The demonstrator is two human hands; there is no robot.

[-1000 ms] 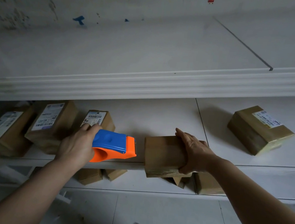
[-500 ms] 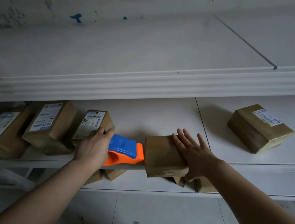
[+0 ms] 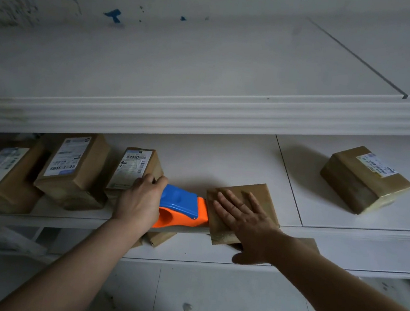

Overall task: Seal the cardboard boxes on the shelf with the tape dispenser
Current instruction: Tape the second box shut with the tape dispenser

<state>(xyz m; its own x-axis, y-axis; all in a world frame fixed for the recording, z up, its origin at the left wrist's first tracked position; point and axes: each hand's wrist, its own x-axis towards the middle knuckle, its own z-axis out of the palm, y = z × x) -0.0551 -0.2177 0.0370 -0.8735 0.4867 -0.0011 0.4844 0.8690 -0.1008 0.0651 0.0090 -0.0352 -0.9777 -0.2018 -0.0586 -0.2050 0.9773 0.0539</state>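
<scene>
On the front edge of the shelf we press the plain cardboard box with our right hand, fingers straight and spread. Our left hand grips the blue and orange tape dispenser, whose orange end touches the left side of this box.

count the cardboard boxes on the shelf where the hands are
5. Leftmost box, second box, third box beside the left hand, plain box under the right hand, far-right box. More may hide at the dark left end.
</scene>
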